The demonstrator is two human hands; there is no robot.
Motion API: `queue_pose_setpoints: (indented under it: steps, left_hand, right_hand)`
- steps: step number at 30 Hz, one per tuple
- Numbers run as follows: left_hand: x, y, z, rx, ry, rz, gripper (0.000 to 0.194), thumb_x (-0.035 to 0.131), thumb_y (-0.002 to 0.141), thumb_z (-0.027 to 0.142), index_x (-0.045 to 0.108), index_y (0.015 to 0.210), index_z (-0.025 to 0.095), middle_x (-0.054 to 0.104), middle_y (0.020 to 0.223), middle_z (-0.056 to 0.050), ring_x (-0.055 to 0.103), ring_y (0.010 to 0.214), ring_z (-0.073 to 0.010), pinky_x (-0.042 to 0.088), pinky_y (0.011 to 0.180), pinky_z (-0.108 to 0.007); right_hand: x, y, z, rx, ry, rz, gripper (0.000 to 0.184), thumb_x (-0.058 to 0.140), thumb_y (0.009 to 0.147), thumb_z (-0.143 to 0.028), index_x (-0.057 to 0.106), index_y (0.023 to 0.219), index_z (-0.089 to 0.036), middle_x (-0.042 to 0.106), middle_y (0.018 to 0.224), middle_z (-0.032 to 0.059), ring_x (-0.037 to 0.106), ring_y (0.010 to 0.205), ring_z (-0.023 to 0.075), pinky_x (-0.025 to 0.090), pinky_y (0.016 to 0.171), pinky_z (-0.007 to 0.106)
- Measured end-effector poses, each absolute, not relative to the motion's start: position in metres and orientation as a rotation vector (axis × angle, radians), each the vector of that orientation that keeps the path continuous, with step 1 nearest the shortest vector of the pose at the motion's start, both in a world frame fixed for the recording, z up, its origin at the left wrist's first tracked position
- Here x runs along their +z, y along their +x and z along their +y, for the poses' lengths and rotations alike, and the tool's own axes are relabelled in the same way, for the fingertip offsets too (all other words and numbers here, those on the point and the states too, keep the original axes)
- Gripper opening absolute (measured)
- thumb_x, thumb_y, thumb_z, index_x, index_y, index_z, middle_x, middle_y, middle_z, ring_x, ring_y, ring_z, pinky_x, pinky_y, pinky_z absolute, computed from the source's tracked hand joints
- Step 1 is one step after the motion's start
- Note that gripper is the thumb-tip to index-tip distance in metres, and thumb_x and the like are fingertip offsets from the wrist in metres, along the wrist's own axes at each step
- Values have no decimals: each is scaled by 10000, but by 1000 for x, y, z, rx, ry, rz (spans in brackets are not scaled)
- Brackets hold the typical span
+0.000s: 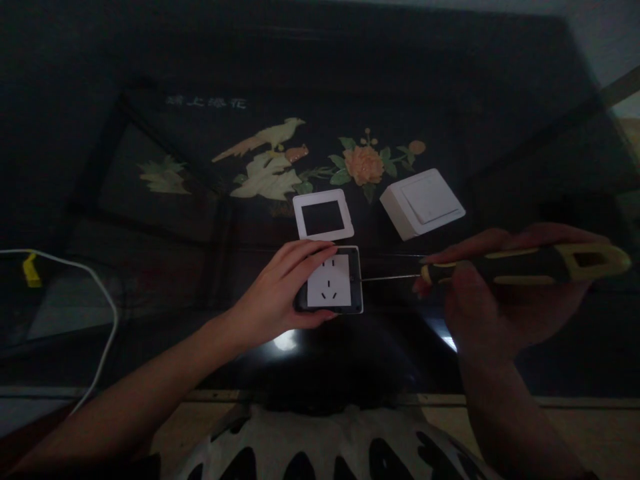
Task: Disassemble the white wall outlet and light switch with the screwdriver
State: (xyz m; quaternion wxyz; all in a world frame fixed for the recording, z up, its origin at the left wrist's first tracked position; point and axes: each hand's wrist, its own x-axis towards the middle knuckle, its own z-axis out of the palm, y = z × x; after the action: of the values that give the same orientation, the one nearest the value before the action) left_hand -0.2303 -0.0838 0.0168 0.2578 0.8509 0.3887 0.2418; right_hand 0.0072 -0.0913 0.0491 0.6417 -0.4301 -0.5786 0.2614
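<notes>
A wall socket (329,285) with a white face and dark surround lies on the black table. My left hand (285,280) is closed around its left side, thumb along the near edge and fingers over the far edge. In my right hand (495,300) is a screwdriver (525,265) with a black and yellow handle, held almost level. The thin shaft points left, and its tip meets the dark right margin of the socket. Just beyond the socket lies a white cover frame (324,237) with a rectangular opening.
A white boxed wall switch (425,203) sits at the back right. On the left, a white cable (113,313) with a yellow tag (31,270) curves over the glossy table (320,60), which bears a bird and flower picture.
</notes>
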Motion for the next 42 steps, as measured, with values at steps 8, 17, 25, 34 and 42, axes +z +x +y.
queue_pose_setpoints:
  steps: [8, 17, 25, 34, 42]
  left_hand:
    - [18, -231, -83, 650, 2280, 1032, 736, 763, 775, 379, 436, 1395, 154, 509, 1388, -168, 479, 1273, -306, 425, 1091, -473]
    - [15, -231, -82, 656, 2277, 1025, 757, 764, 770, 375, 417, 1417, 194, 493, 1401, -148, 470, 1281, -318, 423, 1087, -484]
    - [12, -231, -82, 676, 2246, 1025, 773, 759, 771, 390, 388, 1431, 239, 480, 1401, -130, 467, 1273, -318, 438, 1069, -506]
    - [3, -227, -85, 754, 2324, 992, 785, 734, 776, 386, 332, 1436, 245, 428, 1401, -132, 393, 1307, -328, 403, 1089, -529]
    - [-1, -228, -86, 790, 2325, 994, 815, 726, 785, 384, 277, 1457, 283, 411, 1413, -121, 395, 1302, -332, 409, 1080, -529]
  right_hand:
    - [44, 9, -85, 561, -864, -1403, 561, 725, 658, -1, 586, 1118, -291, 608, 790, -41, 641, 532, 148, 575, 374, 260]
    - [57, 11, -86, 428, -907, -1539, 497, 782, 637, -71, 583, 1050, -262, 614, 800, -43, 688, 576, 161, 563, 416, 271]
    - [96, 5, -67, 133, -868, -2070, 492, 749, 706, -149, 605, 1166, -248, 695, 1193, 72, 703, 1038, 255, 628, 701, 318]
    - [125, -7, -61, -21, -1005, -2315, 195, 616, 918, -384, 642, 1031, -227, 714, 865, -3, 689, 686, 145, 517, 535, 236]
    - [134, -18, -69, -186, -1126, -2163, 195, 697, 855, -398, 686, 923, -215, 698, 804, -14, 653, 678, 126, 493, 577, 231]
